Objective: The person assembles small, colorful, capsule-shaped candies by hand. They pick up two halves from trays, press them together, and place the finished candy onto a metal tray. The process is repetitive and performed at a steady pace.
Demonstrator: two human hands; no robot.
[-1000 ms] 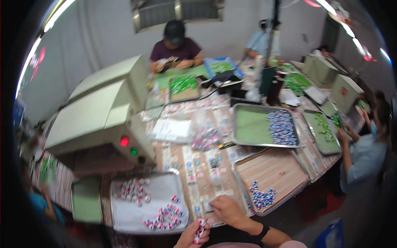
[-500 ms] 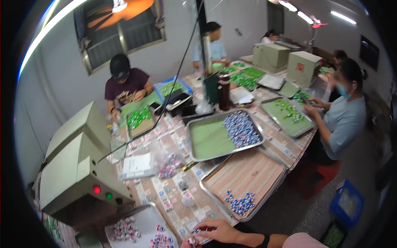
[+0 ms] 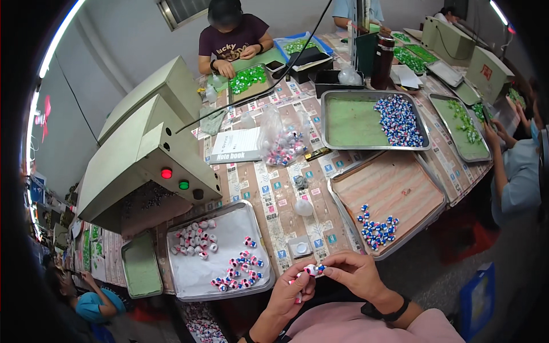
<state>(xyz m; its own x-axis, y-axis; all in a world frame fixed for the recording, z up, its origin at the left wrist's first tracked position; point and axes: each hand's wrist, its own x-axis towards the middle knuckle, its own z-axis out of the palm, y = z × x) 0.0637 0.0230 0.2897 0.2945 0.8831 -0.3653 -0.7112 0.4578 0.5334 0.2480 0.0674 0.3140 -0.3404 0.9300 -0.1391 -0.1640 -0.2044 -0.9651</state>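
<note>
At the table's front edge, my left hand point(image 3: 291, 290) is closed around small white-and-pink pieces, one showing at its fingertips and another lower in the palm. My right hand point(image 3: 359, 275) pinches a small blue-and-white piece point(image 3: 321, 268) against the white-and-pink piece point(image 3: 310, 270). Whether the two are joined, I cannot tell. Left of my hands lies a metal tray point(image 3: 264, 228) lined with white sheet. It bears plain white-and-pink pieces point(image 3: 196, 239) at the back and pieces with blue parts point(image 3: 240, 268) nearer me. To the right, a brown-lined tray point(image 3: 394, 186) carries blue-and-white pieces point(image 3: 378, 228).
A beige machine point(image 3: 137, 154) with red and green lights stands at left. Behind the trays are a green-lined tray point(image 3: 351, 123), a bag of pieces point(image 3: 284, 140), a notebook point(image 3: 235, 146), a small white dish point(image 3: 299, 246) and a dark flask point(image 3: 382, 60). Co-workers sit around the table.
My view has swung right-to-left and down, so the left tray and machine show more fully. Both hands now appear together near the lower middle, where before the left was mostly cut off.
</note>
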